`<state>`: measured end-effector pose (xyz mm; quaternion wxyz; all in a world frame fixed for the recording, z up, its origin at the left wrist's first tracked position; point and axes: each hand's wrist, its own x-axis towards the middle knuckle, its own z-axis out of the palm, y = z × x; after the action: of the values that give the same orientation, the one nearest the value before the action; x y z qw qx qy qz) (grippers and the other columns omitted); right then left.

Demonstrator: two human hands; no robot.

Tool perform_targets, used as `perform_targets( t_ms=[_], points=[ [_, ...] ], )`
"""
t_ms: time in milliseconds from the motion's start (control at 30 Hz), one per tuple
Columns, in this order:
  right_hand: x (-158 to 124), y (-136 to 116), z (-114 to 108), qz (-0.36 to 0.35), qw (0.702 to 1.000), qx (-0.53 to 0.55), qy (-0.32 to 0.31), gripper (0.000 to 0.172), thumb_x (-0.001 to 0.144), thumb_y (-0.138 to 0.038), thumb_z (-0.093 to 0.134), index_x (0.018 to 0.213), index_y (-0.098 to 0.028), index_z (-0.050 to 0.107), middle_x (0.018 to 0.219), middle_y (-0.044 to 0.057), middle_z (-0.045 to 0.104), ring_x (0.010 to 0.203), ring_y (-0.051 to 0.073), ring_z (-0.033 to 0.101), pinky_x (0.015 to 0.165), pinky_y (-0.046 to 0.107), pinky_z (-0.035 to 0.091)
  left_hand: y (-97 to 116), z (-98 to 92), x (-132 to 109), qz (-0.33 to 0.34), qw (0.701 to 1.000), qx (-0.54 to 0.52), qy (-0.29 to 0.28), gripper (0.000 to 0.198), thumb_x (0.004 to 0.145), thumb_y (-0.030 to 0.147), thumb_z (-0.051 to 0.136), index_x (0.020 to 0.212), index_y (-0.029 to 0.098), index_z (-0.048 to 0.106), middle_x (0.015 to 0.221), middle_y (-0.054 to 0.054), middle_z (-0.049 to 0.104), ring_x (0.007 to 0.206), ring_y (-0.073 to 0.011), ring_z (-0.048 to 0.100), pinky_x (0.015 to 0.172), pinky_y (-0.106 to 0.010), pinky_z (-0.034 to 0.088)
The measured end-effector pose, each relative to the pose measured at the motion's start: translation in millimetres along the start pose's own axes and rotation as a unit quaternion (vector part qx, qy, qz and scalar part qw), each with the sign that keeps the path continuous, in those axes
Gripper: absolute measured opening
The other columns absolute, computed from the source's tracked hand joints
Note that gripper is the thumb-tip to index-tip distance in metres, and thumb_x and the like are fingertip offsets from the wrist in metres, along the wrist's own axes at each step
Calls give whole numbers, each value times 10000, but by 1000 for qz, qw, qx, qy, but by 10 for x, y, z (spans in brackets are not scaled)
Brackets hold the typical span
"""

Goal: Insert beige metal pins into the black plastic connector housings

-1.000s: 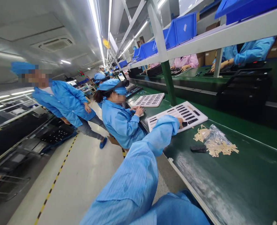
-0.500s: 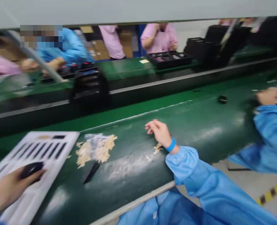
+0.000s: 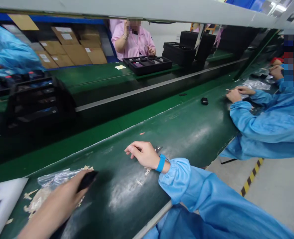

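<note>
My left hand (image 3: 59, 199), blurred by motion, is closed on a dark black object (image 3: 87, 179) whose kind I cannot make out. It hovers over a pile of small cream-coloured pieces (image 3: 37, 200) and a clear plastic bag (image 3: 59, 177), hiding part of both. Below the wrist a dark strip-like thing (image 3: 59, 230) partly shows. My right hand (image 3: 144, 154), with a blue wristband (image 3: 161, 163), rests on the green work surface (image 3: 186, 132), fingers loosely bent and partly apart, nothing visible in them. Beside it lie a small metallic thing (image 3: 158, 149) and a few cream pieces (image 3: 147, 171).
A white slotted tray (image 3: 14, 192) lies at the lower left. Further right are a small black box (image 3: 204, 101) and a co-worker's hands (image 3: 236, 94). Across the line stand a black rack (image 3: 37, 103) and a black compartment tray (image 3: 149, 68), with a person in pink behind.
The view has turned right. My left hand has moved from above the white tray to above the cream pieces, still holding something black. My right hand has barely moved on the surface.
</note>
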<state>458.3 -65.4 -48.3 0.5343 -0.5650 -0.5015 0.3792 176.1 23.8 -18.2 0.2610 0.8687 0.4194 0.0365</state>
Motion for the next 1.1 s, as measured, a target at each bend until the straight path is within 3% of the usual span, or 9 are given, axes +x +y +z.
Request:
perform_targets(
  t_ms=[167, 267, 367, 600, 700, 867, 933, 1033, 1100],
  points=[
    [-107, -48, -71, 4, 1000, 0, 7, 304, 1024, -403, 592, 892, -186, 759, 817, 24, 777, 697, 163, 721, 670, 283, 564, 613, 473, 49, -18, 977, 212, 28, 370, 893, 98, 476, 1230, 216, 571, 1213, -126, 684, 1148, -291, 676, 979, -429, 559],
    [-101, 24, -146, 13, 1000, 23, 2, 294, 990, -446, 637, 944, -186, 766, 817, 49, 768, 706, 178, 700, 711, 316, 553, 741, 657, 123, -19, 979, 204, 1, 348, 962, 274, 626, 1297, 213, 554, 1302, -128, 632, 1211, -275, 622, 1012, -401, 542],
    [-58, 106, -198, 6, 1000, -5, 3, 321, 991, -479, 639, 938, -193, 774, 800, 52, 754, 709, 183, 689, 710, 324, 549, 634, 717, 101, -1, 987, 161, -7, 633, 908, 516, 727, 1402, 194, 496, 1368, -116, 582, 1245, -273, 576, 1044, -386, 519],
    [-156, 13, -256, -13, 992, -120, 35, 311, 1030, -445, 591, 941, -213, 778, 898, 106, 781, 741, 203, 725, 767, 382, 578, 779, 805, -174, -27, 989, 146, 25, 561, 949, 435, 703, 1406, 172, 509, 1321, -120, 596, 1191, -287, 585, 988, -415, 515],
    [-168, 23, -269, -34, 982, -185, -15, 296, 1039, -454, 581, 981, -239, 775, 917, 119, 787, 789, 223, 743, 784, 395, 589, 845, 929, -280, -34, 987, 150, 49, 435, 990, 415, 643, 1346, 182, 556, 1291, -117, 615, 1165, -283, 595, 942, -416, 524],
    [-285, 153, -110, -234, 892, -315, -224, 405, 1026, -526, 554, 1277, -238, 692, 1270, 137, 727, 1163, 318, 697, 1002, 474, 572, 785, 1015, -527, -16, 988, 89, 124, 679, 981, 555, 617, 1501, 157, 436, 1427, -117, 594, 1230, -275, 589, 1015, -412, 512],
    [-356, 235, 3, -291, 842, -362, -274, 566, 1031, -535, 522, 1478, -190, 564, 1484, 178, 603, 1367, 380, 574, 1117, 546, 499, 695, 987, -687, -9, 983, 55, 175, 591, 1017, 552, 554, 1467, 179, 470, 1445, -93, 602, 1281, -239, 580, 1070, -370, 484],
    [-401, 356, 136, -331, 789, -422, -300, 637, 1048, -496, 476, 1595, -171, 438, 1628, 204, 454, 1464, 431, 465, 1110, 599, 484, 495, 945, -950, -120, 955, 54, 267, 349, 1076, 478, 452, 1273, 225, 591, 1329, -63, 677, 1235, -218, 614, 1046, -378, 478],
    [-381, 413, 183, -347, 773, -433, -308, 609, 1057, -459, 453, 1597, -180, 433, 1563, 203, 527, 1386, 413, 545, 1056, 578, 521, 351, 947, -1088, -214, 926, 69, 303, 367, 1054, 469, 511, 1303, 206, 570, 1405, -103, 636, 1280, -259, 592, 1038, -412, 483]
  ],
)
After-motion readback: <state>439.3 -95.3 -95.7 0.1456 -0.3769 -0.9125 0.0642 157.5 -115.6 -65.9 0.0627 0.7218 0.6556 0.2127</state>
